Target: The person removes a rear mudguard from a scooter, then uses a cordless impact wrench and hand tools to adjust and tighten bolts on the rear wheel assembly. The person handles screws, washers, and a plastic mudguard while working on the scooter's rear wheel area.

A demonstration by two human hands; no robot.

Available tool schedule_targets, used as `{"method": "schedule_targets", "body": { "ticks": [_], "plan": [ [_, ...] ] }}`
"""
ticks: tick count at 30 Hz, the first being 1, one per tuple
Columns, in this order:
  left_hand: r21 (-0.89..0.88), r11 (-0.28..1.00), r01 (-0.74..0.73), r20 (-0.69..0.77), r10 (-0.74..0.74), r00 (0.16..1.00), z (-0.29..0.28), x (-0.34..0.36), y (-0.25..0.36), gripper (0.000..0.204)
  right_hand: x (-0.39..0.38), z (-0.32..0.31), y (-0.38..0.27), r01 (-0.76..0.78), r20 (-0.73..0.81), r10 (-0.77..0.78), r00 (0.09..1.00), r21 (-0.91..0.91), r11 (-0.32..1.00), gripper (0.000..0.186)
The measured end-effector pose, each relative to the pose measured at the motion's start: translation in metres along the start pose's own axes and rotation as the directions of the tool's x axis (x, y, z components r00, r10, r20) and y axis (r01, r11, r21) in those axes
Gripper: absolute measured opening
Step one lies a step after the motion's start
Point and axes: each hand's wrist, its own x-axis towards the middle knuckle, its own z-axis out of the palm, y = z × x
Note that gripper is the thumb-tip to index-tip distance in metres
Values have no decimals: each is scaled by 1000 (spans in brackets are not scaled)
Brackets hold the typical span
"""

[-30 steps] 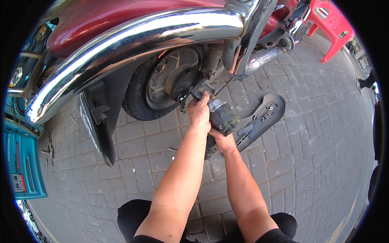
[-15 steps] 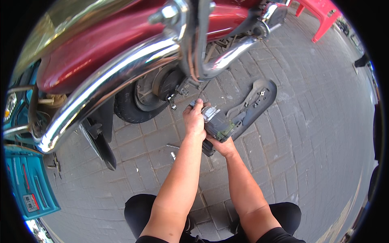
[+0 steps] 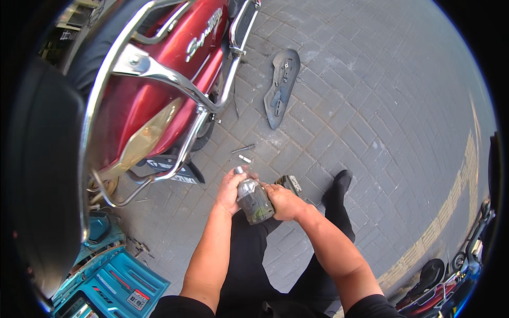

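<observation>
A dark, worn cordless impact wrench (image 3: 254, 205) is held in front of my legs, with its battery (image 3: 290, 184) sticking out past my right hand. My right hand (image 3: 286, 203) is closed round its handle. At the nose end, the fingers of my left hand (image 3: 229, 192) are wrapped by the silver socket (image 3: 238, 170); motion blurs some of the fingertips. On the paving just beyond lie a short metal rod (image 3: 243, 149) and a small white piece (image 3: 244, 158).
A red vehicle (image 3: 204, 42) with chrome guard bars (image 3: 164, 78) stands at the left. Its long black cover (image 3: 286, 85) lies on the paving ahead. Teal plastic bodywork or casing (image 3: 119, 281) is at lower left. Parked vehicles (image 3: 450, 281) show at lower right.
My view has risen and turned, and my legs now look straightened. The impact wrench has come back toward my body, away from the vehicle's wheel and the black cover.
</observation>
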Motion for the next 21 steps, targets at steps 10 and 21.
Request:
{"method": "schedule_targets", "body": {
  "ticks": [10, 21],
  "plan": [
    [122, 981, -151, 157, 131, 979, -24, -158, 61, 42, -56, 35, -196, -280, -178, 257, 950, -115, 953, 72],
    [65, 982, -179, 121, 170, 978, -201, -316, 23, 60, 30, 142, -332, -327, -322, 293, 900, -55, 943, 72]
  ]
}}
